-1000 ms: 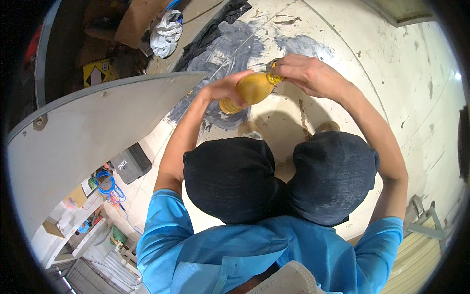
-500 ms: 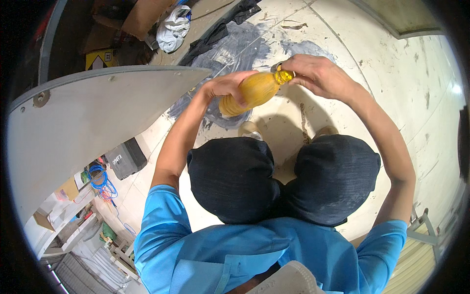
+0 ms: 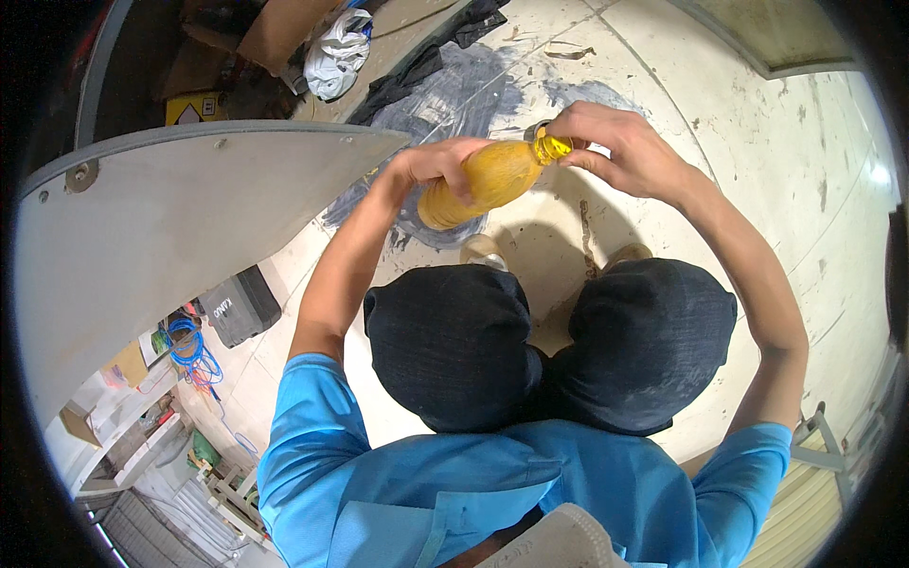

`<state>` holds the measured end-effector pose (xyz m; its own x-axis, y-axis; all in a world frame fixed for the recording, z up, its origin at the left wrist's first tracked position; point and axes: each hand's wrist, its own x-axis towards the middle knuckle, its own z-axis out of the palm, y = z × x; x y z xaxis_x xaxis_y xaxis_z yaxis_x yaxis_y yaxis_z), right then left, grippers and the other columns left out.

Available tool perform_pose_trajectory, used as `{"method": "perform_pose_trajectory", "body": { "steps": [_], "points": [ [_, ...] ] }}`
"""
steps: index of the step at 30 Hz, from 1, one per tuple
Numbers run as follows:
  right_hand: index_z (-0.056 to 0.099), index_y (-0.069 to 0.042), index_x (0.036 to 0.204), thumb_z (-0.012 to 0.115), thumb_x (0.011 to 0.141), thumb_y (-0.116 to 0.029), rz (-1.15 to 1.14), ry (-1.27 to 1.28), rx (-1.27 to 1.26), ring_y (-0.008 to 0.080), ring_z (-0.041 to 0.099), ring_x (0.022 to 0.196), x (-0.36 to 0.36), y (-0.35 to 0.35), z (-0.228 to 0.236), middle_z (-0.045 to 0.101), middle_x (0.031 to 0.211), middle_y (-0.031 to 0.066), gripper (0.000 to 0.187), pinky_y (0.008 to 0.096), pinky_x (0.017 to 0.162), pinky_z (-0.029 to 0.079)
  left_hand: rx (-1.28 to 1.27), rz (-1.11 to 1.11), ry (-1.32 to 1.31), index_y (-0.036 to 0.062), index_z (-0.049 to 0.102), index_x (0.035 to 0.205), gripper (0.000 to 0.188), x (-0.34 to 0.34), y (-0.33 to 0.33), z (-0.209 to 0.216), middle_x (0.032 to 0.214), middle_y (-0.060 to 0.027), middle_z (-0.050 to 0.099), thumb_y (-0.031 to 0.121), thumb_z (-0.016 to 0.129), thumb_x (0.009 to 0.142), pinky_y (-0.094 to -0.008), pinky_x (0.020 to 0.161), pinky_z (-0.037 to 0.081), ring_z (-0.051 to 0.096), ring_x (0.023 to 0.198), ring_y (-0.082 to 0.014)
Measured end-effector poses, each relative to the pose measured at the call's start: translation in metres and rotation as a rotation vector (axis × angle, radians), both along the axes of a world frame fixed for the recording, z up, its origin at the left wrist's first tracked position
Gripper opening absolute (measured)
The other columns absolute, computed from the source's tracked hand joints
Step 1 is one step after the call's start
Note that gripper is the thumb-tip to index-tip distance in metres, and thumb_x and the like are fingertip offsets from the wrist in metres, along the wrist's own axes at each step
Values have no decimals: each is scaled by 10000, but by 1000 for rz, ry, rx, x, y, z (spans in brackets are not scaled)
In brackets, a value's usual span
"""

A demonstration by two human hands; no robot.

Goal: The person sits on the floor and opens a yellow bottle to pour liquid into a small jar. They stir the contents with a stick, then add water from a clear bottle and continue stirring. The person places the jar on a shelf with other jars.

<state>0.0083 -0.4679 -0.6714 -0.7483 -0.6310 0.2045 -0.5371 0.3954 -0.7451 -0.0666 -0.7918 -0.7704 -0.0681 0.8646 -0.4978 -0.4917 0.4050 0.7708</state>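
A yellow, ribbed plastic bottle (image 3: 499, 178) is held tilted above the floor, its neck up and to the right. My left hand (image 3: 445, 163) wraps round the bottle's body from the left, with the thumb showing on the near side. At the shiny yellow neck end (image 3: 551, 145), the bent fingers of my right hand (image 3: 615, 147) close round the tip. Those fingers partly hide the bottle's mouth, so a separate cap cannot be made out. Part of a small dark round thing (image 3: 533, 132) shows just behind the neck.
A large grey panel (image 3: 208, 199) juts in from the left, close to my left forearm. Dark grey smears (image 3: 445, 99) mark the pale floor beyond the bottle. A black case (image 3: 240, 308) and coiled blue hose (image 3: 192, 346) lie at left; a white plastic bag (image 3: 338, 57) sits at the far left.
The bottle has shifted slightly left and down along with my left hand. My right hand's fingers have turned a little at the neck and stay on it.
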Motion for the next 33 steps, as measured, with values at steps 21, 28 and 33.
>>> {"method": "perform_pose_trajectory", "body": {
  "steps": [21, 28, 33],
  "points": [
    [682, -79, 1272, 733, 978, -170, 32, 147, -21, 339, 713, 1109, 4, 8, 25, 724, 1219, 125, 311, 442, 958, 595, 15, -33, -362, -66, 500, 1456, 1106, -3, 6, 9, 1212, -204, 703, 122, 798, 407, -452, 968, 563, 694, 1050, -339],
    [689, -80, 1286, 711, 995, -215, 27, 156, -57, 337, 712, 1160, 13, 0, 28, 718, 1277, 137, 321, 450, 999, 593, 259, -190, -639, -99, 520, 1381, 1070, 7, 10, -12, 1134, -246, 680, 192, 804, 392, -481, 883, 550, 674, 985, -378],
    [690, -78, 1288, 698, 1011, -221, 63, 211, -3, 324, 712, 1179, 17, 6, 40, 721, 1279, 134, 313, 446, 1016, 593, 388, -230, -678, -112, 535, 1405, 1072, 18, 13, -20, 1185, -255, 688, 178, 772, 401, -485, 928, 557, 683, 1018, -384]
  ]
}}
